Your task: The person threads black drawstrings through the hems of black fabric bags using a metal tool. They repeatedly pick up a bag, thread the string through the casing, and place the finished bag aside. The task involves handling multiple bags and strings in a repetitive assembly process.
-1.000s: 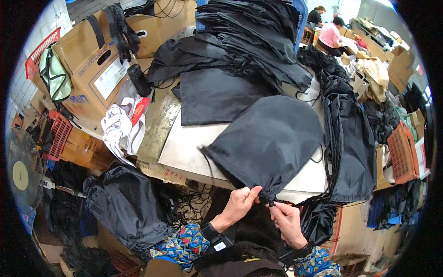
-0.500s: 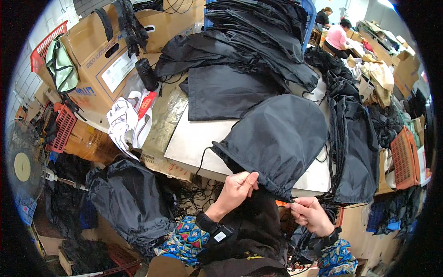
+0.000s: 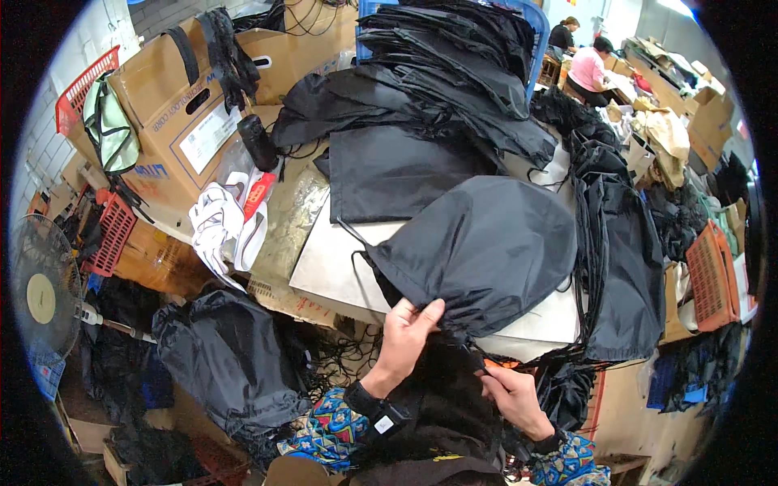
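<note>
A black drawstring bag [image 3: 494,243] lies over the table's front edge, its mouth toward me and bunched into folds. My left hand [image 3: 405,336] is closed on that gathered mouth, thumb on top. Just right of it and lower, my right hand [image 3: 519,398] is closed in a pinch on the bag's dark drawstring, which runs from the mouth's corner. A small orange piece [image 3: 493,364] shows by the right fingertips; what it belongs to is hidden. A cord loop sticks out at the bag's left corner.
Flat black bags [image 3: 405,174] lie behind, before a blue crate [image 3: 539,40] of stacked ones. More bags [image 3: 620,267] hang at the right. A filled black bag [image 3: 227,356] and a fan [image 3: 40,300] stand left. Cardboard box [image 3: 174,113] at back left; two people sit far off.
My right hand has moved left and down, drawing the cord. The bag's mouth is bunched tighter. My left hand has shifted slightly left, still on the fabric.
</note>
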Motion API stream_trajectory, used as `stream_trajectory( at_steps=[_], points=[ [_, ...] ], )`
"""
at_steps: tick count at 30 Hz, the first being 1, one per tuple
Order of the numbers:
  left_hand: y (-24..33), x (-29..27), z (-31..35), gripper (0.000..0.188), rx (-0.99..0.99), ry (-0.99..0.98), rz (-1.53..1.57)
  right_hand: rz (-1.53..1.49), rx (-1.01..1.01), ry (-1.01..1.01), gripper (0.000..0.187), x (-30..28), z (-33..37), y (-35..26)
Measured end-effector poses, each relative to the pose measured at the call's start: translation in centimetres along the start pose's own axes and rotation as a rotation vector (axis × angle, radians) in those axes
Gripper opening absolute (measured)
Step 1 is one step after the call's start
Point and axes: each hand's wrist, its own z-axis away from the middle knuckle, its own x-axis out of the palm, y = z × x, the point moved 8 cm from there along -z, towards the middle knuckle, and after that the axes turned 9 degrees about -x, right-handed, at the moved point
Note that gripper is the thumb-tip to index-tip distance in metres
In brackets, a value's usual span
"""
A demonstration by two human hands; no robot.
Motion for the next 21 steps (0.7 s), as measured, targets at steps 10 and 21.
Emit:
stream_trajectory(
  at_steps=[10,21],
  points=[
    [-2.4,8.2,0.2,0.011,0.495,-0.092,-0.908,0.426,-0.421,0.332,0.022,-10.0,-7.7,-13.0],
    [-3.7,2.0,-3.9,0.013,0.58,0.134,-1.278,-0.007,-0.812,1.37,0.022,-28.2,6.4,-19.2]
  ],
)
